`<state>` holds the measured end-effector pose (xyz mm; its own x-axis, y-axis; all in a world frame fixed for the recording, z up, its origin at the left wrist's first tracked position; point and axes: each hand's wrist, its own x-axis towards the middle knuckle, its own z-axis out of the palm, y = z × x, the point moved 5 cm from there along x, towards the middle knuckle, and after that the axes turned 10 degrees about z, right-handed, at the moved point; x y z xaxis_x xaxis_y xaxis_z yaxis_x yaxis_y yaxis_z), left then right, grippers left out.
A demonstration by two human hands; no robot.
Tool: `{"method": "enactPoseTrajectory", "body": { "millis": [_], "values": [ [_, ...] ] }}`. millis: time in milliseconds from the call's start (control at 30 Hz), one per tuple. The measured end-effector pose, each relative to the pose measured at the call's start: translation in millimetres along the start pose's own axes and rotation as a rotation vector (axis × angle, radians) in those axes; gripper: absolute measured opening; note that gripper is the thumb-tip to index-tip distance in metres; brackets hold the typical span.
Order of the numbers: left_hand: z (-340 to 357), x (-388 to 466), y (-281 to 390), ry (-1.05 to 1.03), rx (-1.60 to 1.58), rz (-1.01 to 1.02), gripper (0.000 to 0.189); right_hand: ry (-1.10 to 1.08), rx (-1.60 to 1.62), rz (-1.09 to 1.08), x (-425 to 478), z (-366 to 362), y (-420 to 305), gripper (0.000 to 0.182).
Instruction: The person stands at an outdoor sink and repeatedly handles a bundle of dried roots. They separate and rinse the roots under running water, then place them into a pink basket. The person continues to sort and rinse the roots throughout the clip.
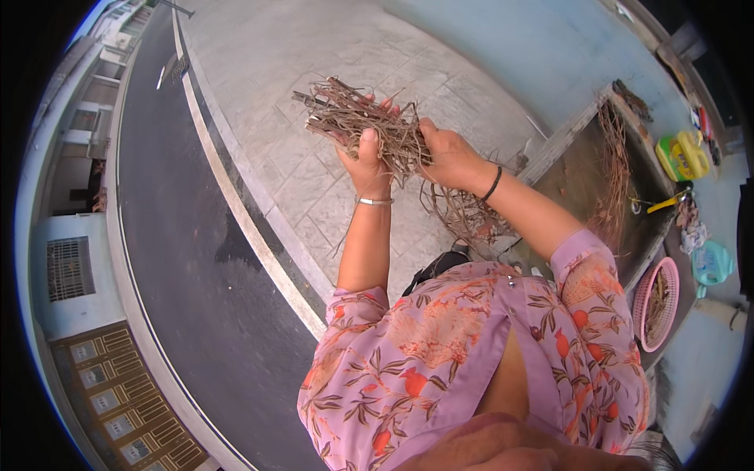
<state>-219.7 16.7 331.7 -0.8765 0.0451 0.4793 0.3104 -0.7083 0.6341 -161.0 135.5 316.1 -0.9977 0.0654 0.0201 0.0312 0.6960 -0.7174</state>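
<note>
A bundle of dry, thin brown roots or twigs (377, 126) is held up in front of me between both hands. My left hand (368, 156) grips it from below, the thumb across the near side and fingertips showing behind. At the bundle's right end, my right hand (447, 150) closes around the stems, with its thumb at the top. Loose ends stick out to the left and hang under the hands. Below and right of my right hand, more tangled dry stems (465, 215) lie low, near the paving.
At right is a concrete basin (565, 159) with long reddish roots (612, 159) over its edge. Beside it are a yellow-green jug (683, 156), a yellow-handled tool (668, 203), a teal jug (711, 262) and a pink basket (671, 294) holding dry pieces. A road (194, 235) runs at left.
</note>
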Motion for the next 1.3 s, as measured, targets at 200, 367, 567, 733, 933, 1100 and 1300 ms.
{"method": "enactPoseTrajectory", "body": {
  "millis": [200, 367, 567, 733, 933, 1100, 1300],
  "values": [
    [17.2, 8.0, 10.3, -0.097, -0.087, -0.007, 0.079, -0.095, 0.002, -0.07, -1.7, -4.2, -6.0, 0.041],
    [5.6, 3.8, 6.3, -0.12, -0.123, -0.098, 0.054, -0.235, -0.061, -0.042, -7.2, -14.1, -15.4, 0.038],
    [18.2, 3.4, 6.8, -0.083, 0.051, -0.051, 0.048, -0.054, 0.089, -0.116, -13.4, -12.4, -15.6, 0.048],
    [25.1, 0.2, 6.7, 0.061, 0.007, 0.006, 0.044, 0.05, 0.135, -0.078, -12.8, -5.8, -18.2, 0.05],
    [11.9, 4.9, 1.9, -0.051, 0.11, -0.085, 0.044, -0.041, 0.064, -0.197, -2.9, 5.1, 3.8, 0.044],
    [8.9, 9.5, 15.3, -0.258, 0.255, -0.251, 0.046, -0.292, 0.021, -0.262, -6.3, -2.5, -17.3, 0.034],
    [8.9, 15.7, 26.0, -0.44, 0.446, -0.179, 0.044, -0.437, -0.041, -0.311, -4.3, 21.2, 0.5, 0.027]
  ]
}}
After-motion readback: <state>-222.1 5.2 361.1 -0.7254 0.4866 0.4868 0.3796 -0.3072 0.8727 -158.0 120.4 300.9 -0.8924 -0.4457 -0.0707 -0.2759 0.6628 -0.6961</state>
